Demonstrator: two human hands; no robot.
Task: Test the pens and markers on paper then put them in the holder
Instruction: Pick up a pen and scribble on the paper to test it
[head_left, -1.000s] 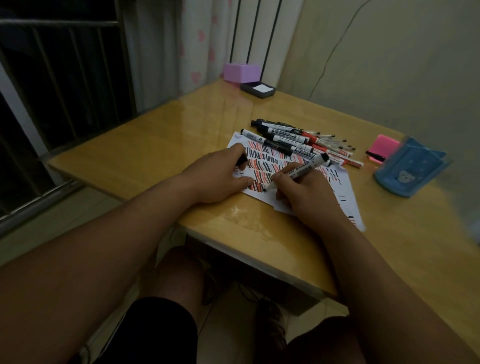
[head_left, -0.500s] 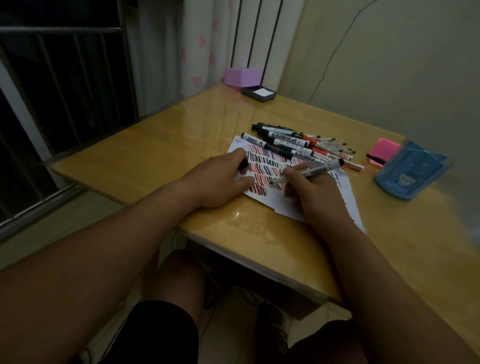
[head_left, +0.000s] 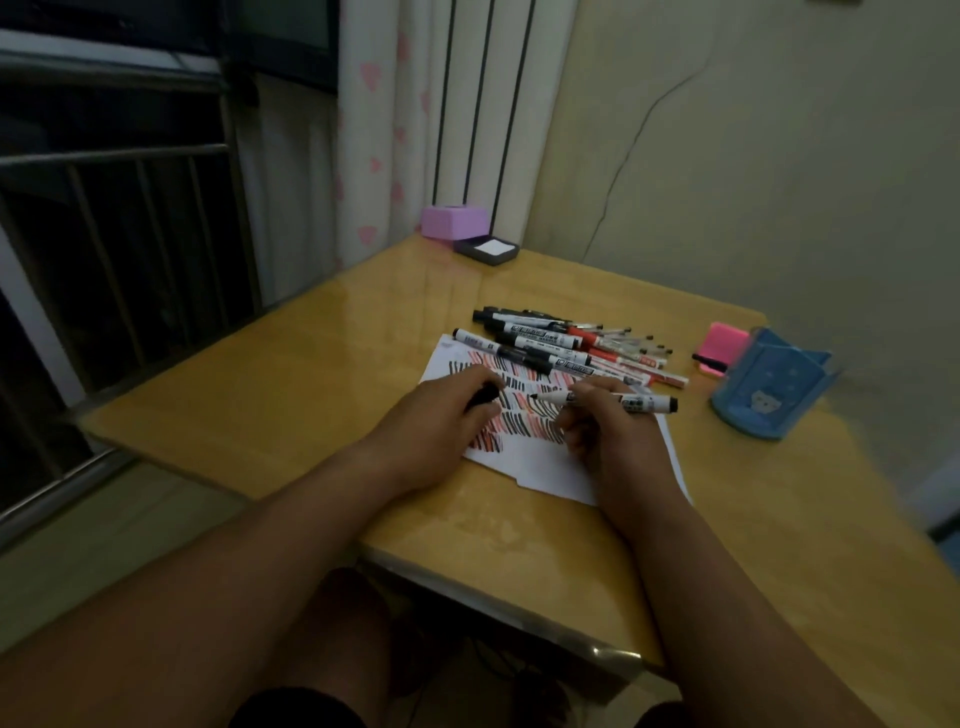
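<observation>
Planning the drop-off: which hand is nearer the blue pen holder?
Right. The right hand, holding the marker, is left of the blue pen holder; the left hand, holding the cap, is farther left.

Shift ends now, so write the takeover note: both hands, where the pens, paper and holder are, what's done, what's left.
Left hand: pinches a black cap over the paper.
Right hand: holds an uncapped marker roughly level, tip pointing toward the cap.
Pile of pens and markers: lies just beyond the paper.
Blue holder: far right, nothing seen sticking out of it.
Done: many red and black test strokes on the paper.
Left: cap this marker, put it in the holder, then probably work through the pile.
</observation>
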